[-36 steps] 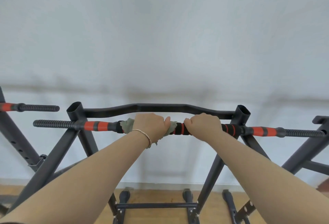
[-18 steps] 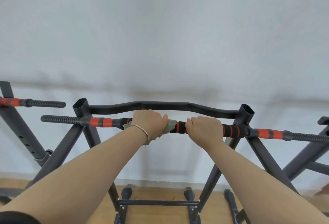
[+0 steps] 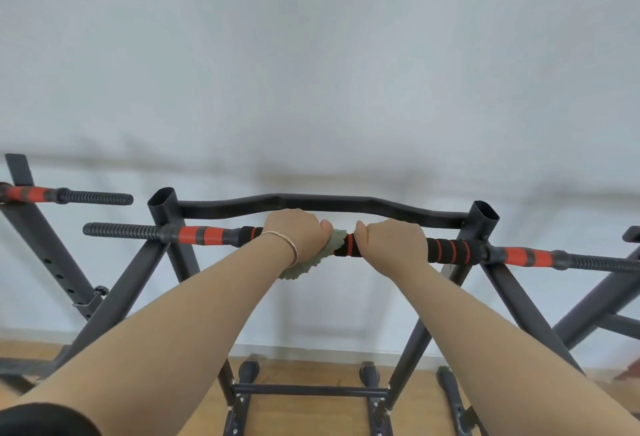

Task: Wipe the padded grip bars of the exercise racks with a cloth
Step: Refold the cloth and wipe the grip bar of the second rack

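A black and red padded grip bar (image 3: pixel 450 251) runs across the dark exercise rack (image 3: pixel 162 209) in front of me. My left hand (image 3: pixel 294 233) grips the bar's middle with a pale green cloth (image 3: pixel 327 250) wrapped under its fingers; the cloth's edge hangs below my wrist. My right hand (image 3: pixel 393 245) grips the bare padding just to the right, a short gap of black and red foam showing between the two hands.
A curved black crossbar (image 3: pixel 322 203) lies just behind my hands. A second rack (image 3: pixel 31 228) with its own red and black grip stands at the left. More dark frame tubes (image 3: pixel 595 300) cross at the right. The white wall is close behind, the wooden floor below.
My left hand has slid right along the bar with the cloth, closing toward my right hand. More padding shows to the left of it. The view has shifted a little.
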